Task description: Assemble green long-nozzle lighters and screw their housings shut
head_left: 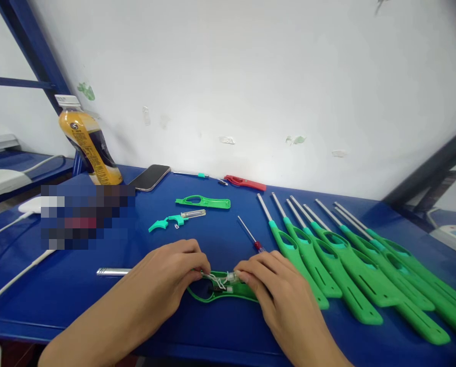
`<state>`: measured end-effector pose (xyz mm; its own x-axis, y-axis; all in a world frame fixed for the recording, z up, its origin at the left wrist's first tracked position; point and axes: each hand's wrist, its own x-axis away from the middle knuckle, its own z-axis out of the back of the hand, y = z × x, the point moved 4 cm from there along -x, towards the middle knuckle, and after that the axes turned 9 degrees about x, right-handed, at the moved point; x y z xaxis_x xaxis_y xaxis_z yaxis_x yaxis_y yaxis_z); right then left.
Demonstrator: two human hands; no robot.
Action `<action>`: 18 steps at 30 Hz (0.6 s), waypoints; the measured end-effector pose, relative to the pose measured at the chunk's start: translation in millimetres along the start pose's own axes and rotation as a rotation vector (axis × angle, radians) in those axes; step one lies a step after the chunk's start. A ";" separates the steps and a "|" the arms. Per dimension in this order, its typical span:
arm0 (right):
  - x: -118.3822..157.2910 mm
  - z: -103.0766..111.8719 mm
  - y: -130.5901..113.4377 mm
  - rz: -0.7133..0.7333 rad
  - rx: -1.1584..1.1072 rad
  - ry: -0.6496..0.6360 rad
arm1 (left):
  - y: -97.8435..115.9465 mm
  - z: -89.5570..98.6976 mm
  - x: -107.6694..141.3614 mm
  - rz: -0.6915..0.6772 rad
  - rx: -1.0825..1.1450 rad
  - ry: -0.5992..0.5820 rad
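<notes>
A green lighter handle half (203, 298) lies with its inside facing up on the table, under both hands. White wires (218, 279) and a small black part (215, 289) show inside it. The fingertips of my left hand (174, 267) are pinched on the white wires at the shell's left. My right hand (277, 285) pinches a clear plastic piece (232, 277) over the shell's middle; the rest of that piece is hidden by the fingers. A metal tube (112, 272) sticks out to the left from behind my left forearm.
Several assembled green lighters (350, 250) lie in a row at right. A screwdriver (250, 234) rests beside them. Behind are an empty green shell half (212, 203), turquoise parts (174, 220), a red shell (246, 183), a phone (150, 177) and a bottle (88, 142).
</notes>
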<state>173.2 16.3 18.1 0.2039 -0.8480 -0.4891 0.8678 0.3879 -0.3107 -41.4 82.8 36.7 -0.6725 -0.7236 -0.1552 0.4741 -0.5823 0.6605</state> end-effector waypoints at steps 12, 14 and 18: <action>0.8 0.8 -5.8 0.006 0.047 -0.011 | 8.4 -2.8 6.8 -0.005 -0.116 0.014; 0.4 1.4 -6.1 0.013 0.058 -0.002 | 9.2 -3.2 5.4 -0.003 -0.133 0.015; 0.1 1.7 -7.2 0.022 0.056 0.000 | 9.2 -3.8 6.1 -0.028 -0.180 -0.001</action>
<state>167.7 12.8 21.6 0.2235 -0.8395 -0.4952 0.8868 0.3860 -0.2541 -39.0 71.6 39.0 -0.6875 -0.7057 -0.1712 0.5489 -0.6594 0.5137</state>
